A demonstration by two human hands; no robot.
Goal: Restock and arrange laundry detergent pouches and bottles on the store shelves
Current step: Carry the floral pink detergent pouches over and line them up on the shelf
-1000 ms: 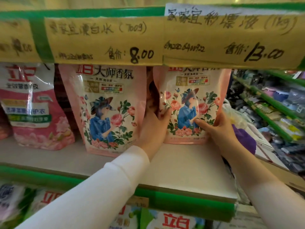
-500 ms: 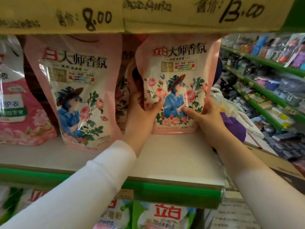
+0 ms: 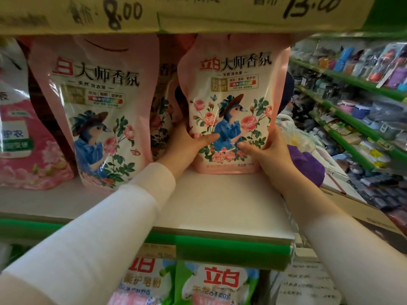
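Right hand [image 3: 271, 155] moved from front face to wrap pouch [image 3: 233, 102] right edge; left hand [image 3: 187, 146] grips left edge, both thumbs on front. Pouch upright at right end of shelf [image 3: 220, 205], long axis vertical, centred between hands.

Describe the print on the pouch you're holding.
The pouch is pink, roses around a blue-dressed bird; head view.

Long sleeves of plain, pale cream fabric (faintly pinkish in this light) cover both arms. The left sleeve [image 3: 99, 227], from the lower left of the frame, ends in a snug cuff at the wrist; the right sleeve [image 3: 356, 256], lower right, stops further back. The left hand [image 3: 187, 148] and right hand [image 3: 271, 155] are bare.
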